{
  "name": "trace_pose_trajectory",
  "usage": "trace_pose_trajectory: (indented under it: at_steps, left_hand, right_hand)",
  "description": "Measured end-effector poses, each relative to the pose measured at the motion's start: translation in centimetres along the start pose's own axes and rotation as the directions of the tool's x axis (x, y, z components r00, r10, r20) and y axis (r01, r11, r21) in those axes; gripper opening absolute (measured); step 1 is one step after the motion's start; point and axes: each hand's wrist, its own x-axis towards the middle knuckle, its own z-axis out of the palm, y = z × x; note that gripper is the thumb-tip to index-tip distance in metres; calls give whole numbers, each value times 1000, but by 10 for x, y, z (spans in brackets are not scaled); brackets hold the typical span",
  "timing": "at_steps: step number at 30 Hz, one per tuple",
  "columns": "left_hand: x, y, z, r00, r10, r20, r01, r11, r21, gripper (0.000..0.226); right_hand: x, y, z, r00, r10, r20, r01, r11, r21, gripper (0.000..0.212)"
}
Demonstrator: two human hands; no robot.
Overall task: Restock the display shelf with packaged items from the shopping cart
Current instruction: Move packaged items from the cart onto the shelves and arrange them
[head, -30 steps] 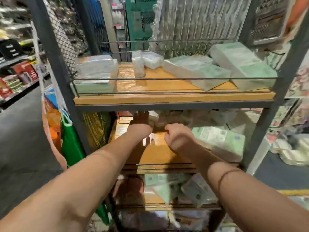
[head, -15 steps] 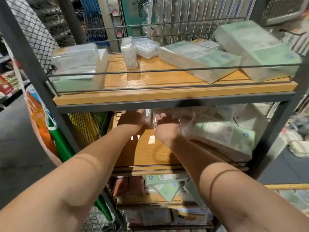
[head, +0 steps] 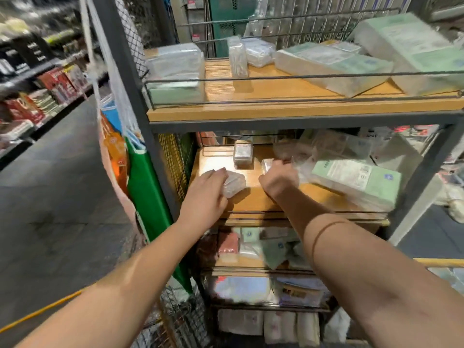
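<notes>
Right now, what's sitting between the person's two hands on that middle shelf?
In the head view, bare wooden shelf separates the left hand, which holds a small clear packet, from the right hand. A small clear box stands farther back.

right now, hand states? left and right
Left hand: holds a small clear packet on the middle shelf.
Right hand: fingers curled on a clear wrapped pack; the grip itself is blurred.
</notes>
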Motion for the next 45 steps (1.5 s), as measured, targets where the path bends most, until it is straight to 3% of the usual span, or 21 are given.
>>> trace_pose_trajectory:
  at_steps: [2, 5, 9, 11, 13, 15, 17, 21, 24, 27, 32, 37, 45]
  left_hand:
    - [-18, 1, -12, 1000, 18, -23, -19, 999, -42, 56]
    - [-52, -9, -29, 995, 92, -50, -95, 993, -66, 53]
    - [-115, -38, -46, 981, 131, -143, -143, 986, -82, 50]
    - [-153, -57, -55, 965, 136, -223, -153, 987, -58, 47]
    - [-190, -77, -62, 950, 109, -293, -128, 991, -49, 46]
    - [-234, -98, -73, 947, 29, -319, -53, 996, -67, 53]
    - [-277, -119, -83, 953, -14, -303, -5, 998, -62, 60]
    - [-360, -158, -101, 971, -49, -233, 15, 990, -143, 43]
    - [-418, -183, -110, 962, -245, -125, 209, 947, -244, 46]
    - [-465, -203, -113, 900, -435, -33, 412, 872, -265, 58]
    - [-512, -228, -106, 739, -656, 151, 660, 663, -353, 56]
    - [-541, -250, -80, 650, -695, 306, 757, 558, -341, 53]
    - [-559, -286, -14, 509, -656, 557, 843, 512, -167, 57]
  right_hand:
    - [-11, 3, -4, 999, 48, 6, -48, 986, 158, 53]
    - [-50, -6, -16, 997, -4, -79, 33, 930, 367, 59]
    - [-140, -29, -19, 995, -100, 2, 68, 690, 721, 64]
    - [-193, -47, -8, 986, -127, 110, -8, 619, 785, 68]
    - [-240, -68, 11, 957, -141, 253, -178, 405, 897, 69]
    - [-286, -90, 35, 937, -203, 286, -213, 318, 924, 57]
    - [-321, -112, 62, 911, -292, 292, -191, 329, 925, 48]
    - [-370, -159, 108, 839, -338, 427, -319, 331, 888, 71]
    - [-404, -192, 141, 758, -400, 516, -351, 417, 838, 69]
    - [-433, -218, 180, 679, -432, 593, -371, 495, 786, 76]
    - [-455, -243, 243, 607, -394, 690, -393, 606, 692, 92]
    - [-455, -252, 301, 507, -315, 803, -460, 689, 561, 55]
    - [-434, -247, 383, 423, -140, 895, -521, 770, 367, 52]
